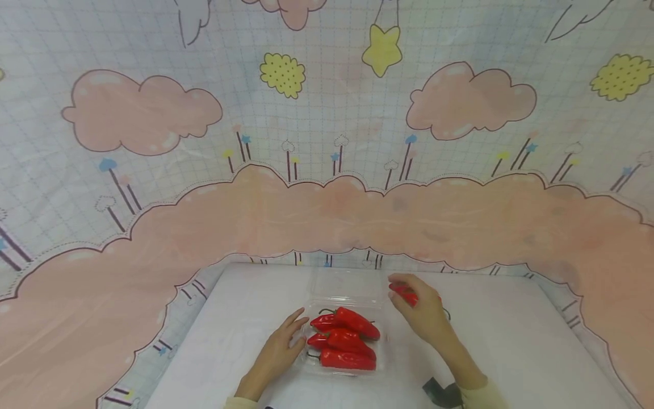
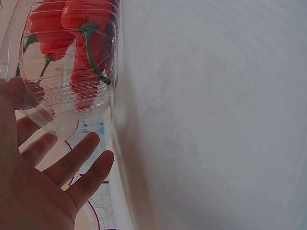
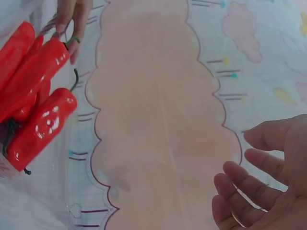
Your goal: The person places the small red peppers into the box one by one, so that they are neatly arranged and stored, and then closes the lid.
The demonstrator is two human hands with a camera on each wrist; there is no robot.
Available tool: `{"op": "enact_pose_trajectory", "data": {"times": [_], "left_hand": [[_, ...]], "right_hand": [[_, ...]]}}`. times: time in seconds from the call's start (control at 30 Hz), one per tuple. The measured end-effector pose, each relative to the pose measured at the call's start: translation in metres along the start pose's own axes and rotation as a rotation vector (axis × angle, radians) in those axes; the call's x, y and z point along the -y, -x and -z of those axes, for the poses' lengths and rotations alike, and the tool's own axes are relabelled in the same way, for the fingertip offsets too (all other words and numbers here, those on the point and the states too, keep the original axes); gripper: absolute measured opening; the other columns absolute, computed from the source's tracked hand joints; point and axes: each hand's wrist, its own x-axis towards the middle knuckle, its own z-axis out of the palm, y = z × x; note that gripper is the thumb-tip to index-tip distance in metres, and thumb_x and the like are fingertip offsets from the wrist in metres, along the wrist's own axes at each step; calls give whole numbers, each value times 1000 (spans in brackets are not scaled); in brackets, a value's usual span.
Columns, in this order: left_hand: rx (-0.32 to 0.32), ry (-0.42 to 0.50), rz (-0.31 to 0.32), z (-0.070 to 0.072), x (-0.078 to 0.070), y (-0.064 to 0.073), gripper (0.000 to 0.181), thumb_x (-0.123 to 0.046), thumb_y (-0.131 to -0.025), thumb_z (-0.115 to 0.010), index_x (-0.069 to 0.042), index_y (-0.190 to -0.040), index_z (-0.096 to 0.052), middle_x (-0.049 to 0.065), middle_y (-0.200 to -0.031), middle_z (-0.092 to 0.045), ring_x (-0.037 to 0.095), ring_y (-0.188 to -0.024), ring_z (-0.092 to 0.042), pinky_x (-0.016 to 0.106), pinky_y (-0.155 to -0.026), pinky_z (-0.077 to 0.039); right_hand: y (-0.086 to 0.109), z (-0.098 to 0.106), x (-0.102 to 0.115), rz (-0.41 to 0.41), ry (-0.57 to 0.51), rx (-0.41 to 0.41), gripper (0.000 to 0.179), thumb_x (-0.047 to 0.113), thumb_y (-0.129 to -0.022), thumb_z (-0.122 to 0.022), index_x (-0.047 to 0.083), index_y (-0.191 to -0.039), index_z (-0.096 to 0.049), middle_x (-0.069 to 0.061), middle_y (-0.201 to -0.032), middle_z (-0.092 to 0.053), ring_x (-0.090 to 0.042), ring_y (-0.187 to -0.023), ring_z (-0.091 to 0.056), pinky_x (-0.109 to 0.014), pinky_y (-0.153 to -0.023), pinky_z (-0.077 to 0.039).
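Observation:
Several red peppers [image 1: 349, 359] with green stems lie side by side in a clear plastic box [image 1: 347, 372]. Its hinged lid [image 1: 347, 284] is folded back, away from the person. Beside the box's left wall is the left hand [image 1: 278, 349], fingers spread and fairly straight; in the left wrist view, the thumb side of this left hand [image 2: 53, 167] meets the clear plastic. Right of the lid, the right hand [image 1: 426, 312] is over another red pepper [image 1: 406, 293], partly covering it. The right wrist view shows the right hand [image 3: 264, 187] loosely bent with nothing in its fingers.
Everything stands on a white table [image 1: 511, 341]. A cloth backdrop [image 1: 327, 216] with pink clouds and stars rises behind its far edge. A dark piece [image 1: 441, 393] shows beside the right wrist.

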Motion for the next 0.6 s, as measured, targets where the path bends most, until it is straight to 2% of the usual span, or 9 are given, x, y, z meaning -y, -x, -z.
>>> {"op": "enact_pose_trajectory", "data": {"times": [0.2,0.33,0.4,0.47,0.6], "left_hand": [[2,1,-1,1,0,0,42,-17,-91,-65,-18,-133,-60,-1,-153,-45,27,-126,-59,50,-100,-52],[3,3,-2,1,-1,0,42,-18,-91,-64,-17,-133,-60,-1,-153,-45,27,-126,-60,50,-99,-53],[3,4,-3,2,-2,0,42,-18,-92,-64,-17,-134,-60,-1,-153,-45,27,-126,-60,50,-99,-53],[3,6,-5,2,-1,0,42,-18,-92,-64,-17,-134,-60,-1,-153,-45,27,-126,-60,50,-100,-53],[5,6,-7,1,-1,0,42,-18,-92,-64,-17,-134,-60,0,-153,-45,27,-126,-59,49,-99,-53]], "right_hand": [[-3,10,-10,-64,-17,-10,36,15,-91,-69,14,-126,-62,-6,-121,-68,-27,-109,-65,-47,-87,-60],[-5,15,-20,-62,16,-40,35,16,-92,-68,14,-126,-62,-6,-120,-69,-25,-109,-65,-46,-91,-59],[-5,18,-24,-61,24,-56,35,17,-92,-68,14,-127,-61,-5,-121,-68,-24,-110,-65,-40,-92,-59],[-5,21,-28,-60,30,-75,35,17,-92,-68,13,-126,-62,-6,-122,-68,-24,-109,-65,-28,-91,-58],[-6,26,-36,-62,43,-107,34,17,-93,-67,13,-126,-62,-6,-120,-69,-22,-104,-65,-8,-85,-48]]}}
